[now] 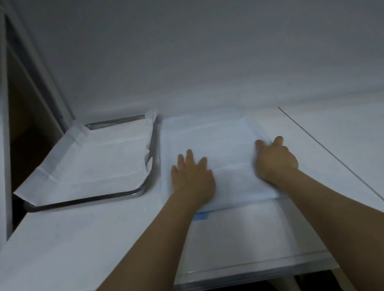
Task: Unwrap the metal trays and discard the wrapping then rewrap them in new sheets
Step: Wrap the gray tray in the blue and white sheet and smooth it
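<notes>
Left hand (192,174) is lying flat, fingers straight and spread, pressing down on the pale blue wrapped bundle (225,139) mid-way along the white table (339,145). Right hand (275,157) is curling its fingers round the bundle's right edge, gripping the wrap there. Blue tape strip (201,216) is showing at the bundle's near edge (partly under the left forearm). Metal tray (88,201) is sitting just left of the bundle, a white sheet (91,160) draping over it. White sheet stack (64,257) is lying near-left.
</notes>
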